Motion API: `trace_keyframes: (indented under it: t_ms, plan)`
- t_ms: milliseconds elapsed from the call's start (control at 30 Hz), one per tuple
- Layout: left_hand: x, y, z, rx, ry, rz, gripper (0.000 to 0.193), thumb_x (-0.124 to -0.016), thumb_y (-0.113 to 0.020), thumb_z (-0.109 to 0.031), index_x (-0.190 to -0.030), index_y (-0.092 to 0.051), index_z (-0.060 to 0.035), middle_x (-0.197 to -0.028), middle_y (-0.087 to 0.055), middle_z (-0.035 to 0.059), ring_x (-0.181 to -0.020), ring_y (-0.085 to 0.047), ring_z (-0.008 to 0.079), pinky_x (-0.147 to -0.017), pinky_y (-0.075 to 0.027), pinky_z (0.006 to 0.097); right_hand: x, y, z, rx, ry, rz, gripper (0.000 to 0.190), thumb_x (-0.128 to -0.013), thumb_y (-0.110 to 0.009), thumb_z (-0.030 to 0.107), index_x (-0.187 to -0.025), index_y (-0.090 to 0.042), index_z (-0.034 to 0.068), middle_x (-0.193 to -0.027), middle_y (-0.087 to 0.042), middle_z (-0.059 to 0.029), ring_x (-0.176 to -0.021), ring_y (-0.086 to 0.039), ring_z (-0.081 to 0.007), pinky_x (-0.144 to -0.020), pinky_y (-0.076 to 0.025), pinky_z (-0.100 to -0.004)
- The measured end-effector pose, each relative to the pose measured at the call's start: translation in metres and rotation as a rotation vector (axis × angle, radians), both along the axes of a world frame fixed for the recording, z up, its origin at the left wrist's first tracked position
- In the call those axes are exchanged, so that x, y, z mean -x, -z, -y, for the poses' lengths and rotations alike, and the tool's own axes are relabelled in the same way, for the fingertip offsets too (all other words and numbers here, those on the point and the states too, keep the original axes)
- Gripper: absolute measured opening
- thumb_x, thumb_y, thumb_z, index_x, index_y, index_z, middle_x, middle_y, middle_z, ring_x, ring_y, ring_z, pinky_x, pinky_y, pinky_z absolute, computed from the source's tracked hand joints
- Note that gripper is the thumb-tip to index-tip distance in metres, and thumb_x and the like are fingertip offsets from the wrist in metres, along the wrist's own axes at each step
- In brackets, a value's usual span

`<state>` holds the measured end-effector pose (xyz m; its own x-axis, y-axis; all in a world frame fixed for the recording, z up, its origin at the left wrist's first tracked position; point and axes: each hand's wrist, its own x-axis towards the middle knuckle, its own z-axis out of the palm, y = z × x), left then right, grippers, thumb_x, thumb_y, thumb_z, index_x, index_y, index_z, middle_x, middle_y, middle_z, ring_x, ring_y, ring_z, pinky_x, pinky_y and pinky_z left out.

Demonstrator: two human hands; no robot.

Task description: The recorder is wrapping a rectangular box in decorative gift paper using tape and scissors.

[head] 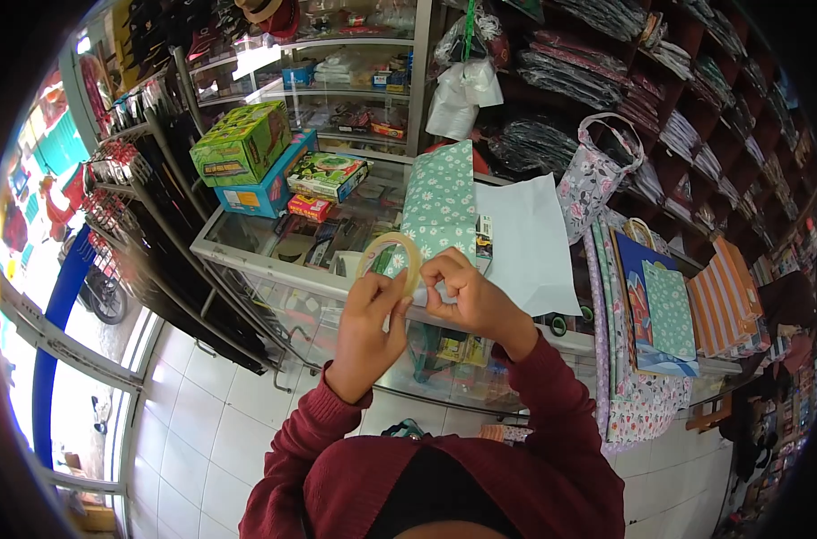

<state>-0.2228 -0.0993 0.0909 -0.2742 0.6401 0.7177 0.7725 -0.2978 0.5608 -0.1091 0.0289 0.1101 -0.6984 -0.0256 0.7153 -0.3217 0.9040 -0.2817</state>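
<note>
A roll of clear adhesive tape [413, 264] is held up in front of the glass counter, my left hand [373, 323] pinching its lower right rim. Close to the roll's right side, my right hand [466, 293] has its thumb and finger curled together; whether tape is between them cannot be told. Beyond both hands, green daisy-print wrapping paper [442, 195] lies on the counter, its white underside [533, 236] spread to the right. Part of a small printed box [482, 236] shows beside the patterned paper.
The glass display counter [267, 259] bears a green box [243, 145], a blue box [267, 192] and smaller game boxes [328, 175] at left. A floral bag [594, 182], rolls of wrapping paper [600, 337] and orange striped boxes [721, 296] stand right. Dark green rings [558, 326] lie near the front edge.
</note>
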Motion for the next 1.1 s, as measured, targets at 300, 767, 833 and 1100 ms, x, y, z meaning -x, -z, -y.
trace_keyframes:
  t_ms: [300, 767, 833, 1100]
  plan:
    - [0.007, -0.004, 0.004, -0.010, -0.067, 0.043, 0.031, -0.073, -0.060, 0.003, -0.104, -0.059, 0.0026, -0.081, -0.052, 0.0117, -0.073, -0.053, 0.0237, -0.066, -0.043, 0.0287, 0.009, 0.008, 0.005, 0.484, -0.123, -0.091, 0.034, -0.078, -0.059, -0.004, -0.092, -0.030, 0.006, -0.089, -0.048, -0.0075, -0.083, -0.048, -0.0166, -0.076, -0.041, -0.0300]
    - [0.016, -0.001, 0.010, 0.089, 0.022, 0.217, 0.036, -0.077, -0.062, -0.002, -0.112, -0.053, -0.0006, -0.087, -0.059, 0.0107, -0.073, -0.058, 0.0164, -0.065, -0.046, 0.0262, 0.017, -0.010, 0.001, 0.372, 0.005, -0.016, 0.039, -0.077, -0.062, -0.001, -0.110, -0.043, 0.006, -0.093, -0.052, -0.0075, -0.075, -0.056, -0.0149, -0.066, -0.044, -0.0258]
    - [0.019, 0.000, 0.011, 0.146, 0.086, 0.359, 0.043, -0.077, -0.062, -0.001, -0.118, -0.049, -0.0020, -0.088, -0.059, 0.0099, -0.074, -0.058, 0.0139, -0.065, -0.047, 0.0250, 0.019, -0.019, -0.002, 0.453, -0.027, 0.073, 0.048, -0.075, -0.060, -0.004, -0.118, -0.040, 0.007, -0.098, -0.049, -0.0086, -0.076, -0.056, -0.0136, -0.065, -0.044, -0.0252]
    - [0.034, 0.001, 0.014, 0.199, 0.326, 0.652, 0.054, -0.077, -0.062, 0.002, -0.125, -0.039, -0.0058, -0.085, -0.056, 0.0057, -0.072, -0.058, 0.0096, -0.061, -0.049, 0.0204, 0.040, -0.047, -0.004, 0.376, -0.087, 0.195, 0.054, -0.075, -0.054, -0.010, -0.122, -0.034, 0.008, -0.103, -0.042, -0.0097, -0.072, -0.051, -0.0115, -0.065, -0.044, -0.0264]
